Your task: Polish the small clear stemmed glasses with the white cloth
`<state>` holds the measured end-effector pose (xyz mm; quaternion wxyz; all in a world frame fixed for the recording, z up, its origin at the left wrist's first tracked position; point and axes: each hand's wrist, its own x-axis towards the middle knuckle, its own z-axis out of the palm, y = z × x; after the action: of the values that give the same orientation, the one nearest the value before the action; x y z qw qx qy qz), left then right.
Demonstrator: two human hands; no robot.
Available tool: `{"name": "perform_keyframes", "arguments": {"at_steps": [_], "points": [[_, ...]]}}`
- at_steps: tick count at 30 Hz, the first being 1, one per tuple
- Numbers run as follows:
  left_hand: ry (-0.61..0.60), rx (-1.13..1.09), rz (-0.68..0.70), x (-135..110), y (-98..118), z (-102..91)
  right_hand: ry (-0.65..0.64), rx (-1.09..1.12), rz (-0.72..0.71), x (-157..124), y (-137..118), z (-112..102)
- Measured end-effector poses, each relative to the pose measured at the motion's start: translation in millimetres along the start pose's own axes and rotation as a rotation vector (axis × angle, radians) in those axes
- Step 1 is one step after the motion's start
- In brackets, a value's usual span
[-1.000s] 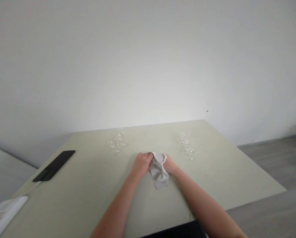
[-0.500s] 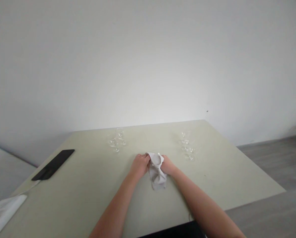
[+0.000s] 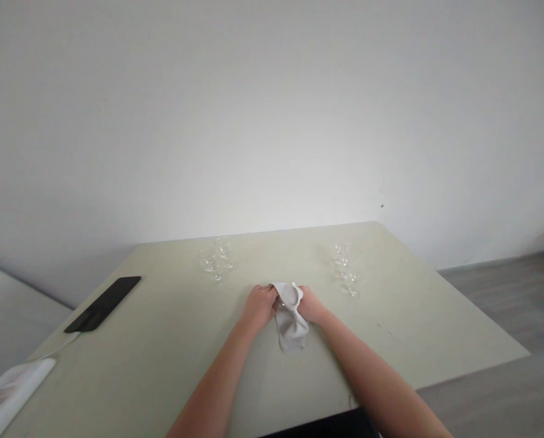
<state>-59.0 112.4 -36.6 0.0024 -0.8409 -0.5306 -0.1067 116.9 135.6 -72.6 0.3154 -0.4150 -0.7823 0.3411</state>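
grey creased cloth (image 3: 292,328), seemingly soft, in both hands (image 3: 259,306) (image 3: 310,304)

We hold a pale grey fabric cloth (image 3: 292,328) – bunched at its top, creased, its lower end loose – well in from the far edge of the pale green table (image 3: 162,340).
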Motion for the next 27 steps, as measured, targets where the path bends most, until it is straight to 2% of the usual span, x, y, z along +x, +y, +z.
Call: {"name": "perform_keyframes", "arguments": {"at_steps": [3, 6, 10, 12, 14, 17, 19, 20, 22, 25, 27], "points": [[0.009, -0.027, -0.009, -0.8, 0.7, 0.9, -0.014, 0.073, -0.032, -0.6, -4.5, -3.1], [0.086, -0.088, -0.115, -1.5, 1.6, 3.4, 0.048, 0.336, -0.024, 1.1, -7.9, -3.7], [0.257, -0.376, -0.342, -1.1, 1.8, 7.8, 0.39, 0.695, 0.191, 6.8, -2.5, -2.3], [0.319, -0.573, -0.374, -0.1, 1.4, 9.1, 0.488, 0.729, 0.212, 8.1, 0.6, -2.8], [0.373, -0.716, -0.346, 1.1, 1.3, 10.1, 0.438, 0.682, 0.151, 6.5, -0.5, -3.3], [0.454, -0.788, -0.255, 2.3, 4.0, 12.4, 0.181, 0.534, -0.041, 0.8, -11.6, -0.9], [0.459, -0.821, -0.191, 2.8, 7.5, 14.4, 0.064, 0.438, -0.176, -2.3, -20.9, 2.4], [0.447, -0.844, -0.171, 3.2, 9.2, 15.3, 0.045, 0.408, -0.22, -3.2, -24.4, 4.0], [0.441, -0.898, -0.182, 4.8, 11.4, 16.2, 0.09, 0.384, -0.234, -3.7, -27.0, 5.9], [0.482, -1.063, -0.312, 9.1, 10.5, 15.4, 0.18, 0.317, -0.186, -3.4, -18.2, 4.5], [0.487, -1.274, -0.388, 11.1, 8.6, 13.7, 0.185, 0.279, -0.148, -3.2, -7.2, 1.4]]}}
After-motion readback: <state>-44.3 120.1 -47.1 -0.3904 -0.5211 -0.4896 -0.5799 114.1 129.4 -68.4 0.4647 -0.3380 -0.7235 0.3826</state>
